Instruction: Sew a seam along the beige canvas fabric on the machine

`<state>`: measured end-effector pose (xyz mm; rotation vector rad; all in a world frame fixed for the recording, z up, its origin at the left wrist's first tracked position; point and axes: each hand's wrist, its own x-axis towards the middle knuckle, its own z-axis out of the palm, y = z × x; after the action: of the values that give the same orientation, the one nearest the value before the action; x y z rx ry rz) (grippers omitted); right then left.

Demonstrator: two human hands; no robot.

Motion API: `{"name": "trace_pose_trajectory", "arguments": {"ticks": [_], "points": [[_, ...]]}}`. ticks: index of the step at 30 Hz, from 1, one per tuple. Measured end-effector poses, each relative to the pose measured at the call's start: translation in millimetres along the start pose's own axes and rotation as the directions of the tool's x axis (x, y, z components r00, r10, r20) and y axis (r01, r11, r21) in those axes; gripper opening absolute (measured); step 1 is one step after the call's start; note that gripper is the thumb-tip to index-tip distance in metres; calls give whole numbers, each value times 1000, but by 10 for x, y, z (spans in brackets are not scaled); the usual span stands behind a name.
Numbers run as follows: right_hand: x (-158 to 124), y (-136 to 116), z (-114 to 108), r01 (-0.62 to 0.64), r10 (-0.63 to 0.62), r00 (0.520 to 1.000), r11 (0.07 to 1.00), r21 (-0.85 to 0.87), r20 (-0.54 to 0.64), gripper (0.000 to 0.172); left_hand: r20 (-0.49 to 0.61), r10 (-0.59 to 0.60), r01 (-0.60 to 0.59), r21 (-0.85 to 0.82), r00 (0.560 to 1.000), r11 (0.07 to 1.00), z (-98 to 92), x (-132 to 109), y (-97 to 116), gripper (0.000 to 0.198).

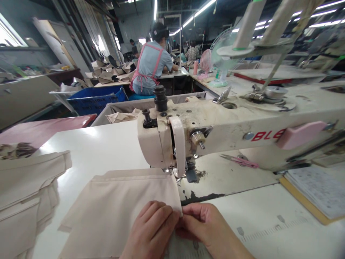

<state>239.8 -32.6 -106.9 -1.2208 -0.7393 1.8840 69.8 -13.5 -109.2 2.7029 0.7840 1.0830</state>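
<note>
A beige fabric piece (121, 208) lies flat on the white sewing table (107, 147), its far edge under the presser foot (188, 172) of a cream industrial sewing machine (215, 129). My left hand (151, 230) rests on the fabric's near right part, fingers curled down onto the cloth. My right hand (205, 226) is closed in a pinch on the fabric's near right corner, touching the left fingertips.
A stack of beige fabric pieces (27, 194) sits at the left. Pink thread snips (239, 160) lie beneath the machine arm, and a printed paper pad (318, 190) is at the right. A person in a pink apron (151, 64) works at a far table beside a blue bin (94, 99).
</note>
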Motion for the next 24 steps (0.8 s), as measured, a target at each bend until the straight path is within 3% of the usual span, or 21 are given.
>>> {"name": "trace_pose_trajectory", "arguments": {"ticks": [6, 8, 9, 10, 11, 12, 14, 15, 17, 19, 24], "points": [[-69, -2, -16, 30, -28, 997, 999, -40, 66, 14, 33, -10, 9, 35, 999, 999, -27, 20, 3, 16], [-69, 43, -77, 79, -70, 996, 983, -165, 57, 18, 35, -6, 5, 34, 999, 999, -17, 10, 8, 20], [-62, 61, -117, 163, -159, 987, 945, -282, 37, 25, 32, 1, -2, 36, 999, 999, -12, 2, 12, 21], [-49, 70, -159, 285, -298, 954, 856, -431, 39, 30, 31, 12, -13, 31, 999, 999, -10, -6, 15, 21], [-29, 69, -200, 428, -462, 882, 695, -578, 97, 32, 30, 15, -15, 14, 999, 1000, -13, -11, 12, 21], [-5, 56, -237, 561, -601, 770, 476, -678, 215, 30, 36, 5, -5, -18, 999, 1000, -23, -11, 1, 19], [52, 10, -282, 710, -665, 554, 64, -701, 500, 22, 87, -80, 85, -64, 993, 994, -61, 11, -62, 14], [80, -15, -290, 734, -634, 491, -68, -676, 597, 20, 130, -137, 145, -53, 982, 988, -87, 31, -114, 14], [130, -43, -280, 727, -587, 434, -221, -650, 684, 22, 218, -223, 219, 41, 950, 975, -140, 80, -251, 21], [169, -29, -256, 696, -585, 396, -312, -647, 708, 26, 281, -244, 215, 131, 928, 968, -176, 118, -396, 28], [250, 51, -238, 673, -606, 325, -391, -628, 726, 40, 359, -228, 184, 153, 905, 971, -179, 152, -601, 27]]}}
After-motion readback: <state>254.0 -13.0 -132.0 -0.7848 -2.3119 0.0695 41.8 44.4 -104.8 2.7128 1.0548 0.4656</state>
